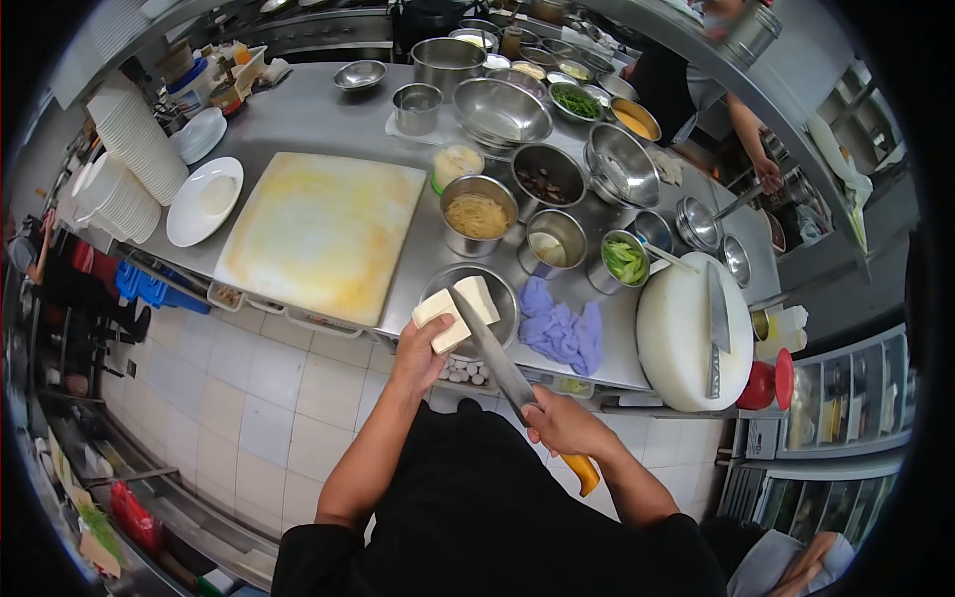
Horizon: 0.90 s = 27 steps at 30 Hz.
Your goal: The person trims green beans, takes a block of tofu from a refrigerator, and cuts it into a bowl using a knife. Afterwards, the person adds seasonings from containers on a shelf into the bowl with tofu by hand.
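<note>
My left hand (422,350) holds a pale white block (439,314) over a steel bowl (509,320) near the counter's front edge. A second white piece (479,298) lies just right of it, on the other side of the blade. My right hand (566,422) is closed round a long knife (493,356) with a yellow handle end (583,476). The blade points up and left, its tip between the two pieces. Whether the second piece rests on the blade or on the bowl, I cannot tell.
A stained white cutting board (318,234) lies to the left. Steel pots of noodles (477,216) and green slices (624,261) stand behind a purple cloth (560,326). Another knife (717,316) rests on a round white board (676,333). A co-worker's arm (748,139) is at upper right.
</note>
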Available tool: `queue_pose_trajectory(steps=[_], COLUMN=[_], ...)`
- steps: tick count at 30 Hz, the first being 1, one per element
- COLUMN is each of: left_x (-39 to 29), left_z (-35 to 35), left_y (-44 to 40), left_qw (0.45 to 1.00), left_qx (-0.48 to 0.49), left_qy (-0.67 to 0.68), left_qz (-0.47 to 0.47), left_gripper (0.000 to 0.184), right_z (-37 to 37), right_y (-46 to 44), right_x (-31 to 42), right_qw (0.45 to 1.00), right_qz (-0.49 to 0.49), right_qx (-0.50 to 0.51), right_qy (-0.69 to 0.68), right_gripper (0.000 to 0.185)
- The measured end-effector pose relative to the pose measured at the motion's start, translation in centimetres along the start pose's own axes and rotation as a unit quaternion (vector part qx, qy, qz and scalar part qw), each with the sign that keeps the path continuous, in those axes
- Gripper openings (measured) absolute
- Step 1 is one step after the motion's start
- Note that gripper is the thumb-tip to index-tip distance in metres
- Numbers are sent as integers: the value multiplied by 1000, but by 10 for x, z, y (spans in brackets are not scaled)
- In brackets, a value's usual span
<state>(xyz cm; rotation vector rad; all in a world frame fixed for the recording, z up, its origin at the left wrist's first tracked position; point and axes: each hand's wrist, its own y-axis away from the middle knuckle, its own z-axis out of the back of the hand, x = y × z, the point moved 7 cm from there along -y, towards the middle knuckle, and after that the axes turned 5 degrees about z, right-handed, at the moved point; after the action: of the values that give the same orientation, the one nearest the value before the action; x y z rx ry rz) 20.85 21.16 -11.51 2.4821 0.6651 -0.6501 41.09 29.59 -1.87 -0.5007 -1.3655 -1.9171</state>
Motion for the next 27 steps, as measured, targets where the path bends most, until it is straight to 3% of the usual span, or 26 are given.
queue_pose_trajectory(steps=[5,8,11,13,27], left_x=[-6,-9,-14,-18,-21], left_z=[-3,-6,-13,-22,-29], left_y=[-3,-6,-4,-3,-4], left_qw=[1000,999,996,997,996], left_qx=[4,1,-3,10,-28], left_qy=[23,48,80,63,52], left_qz=[-13,-13,-26,-35,-72], left_gripper=[55,86,84,87,83], right_z=[11,13,15,14,-2], right_y=[4,6,17,32,35], right_x=[12,14,25,43,46], right_qw=[999,994,981,962,937], right_qz=[28,70,125,135,170], right_qx=[-36,-78,-128,-161,-159], right_qy=[-15,18,68,174,261], right_gripper=[26,24,20,18,16])
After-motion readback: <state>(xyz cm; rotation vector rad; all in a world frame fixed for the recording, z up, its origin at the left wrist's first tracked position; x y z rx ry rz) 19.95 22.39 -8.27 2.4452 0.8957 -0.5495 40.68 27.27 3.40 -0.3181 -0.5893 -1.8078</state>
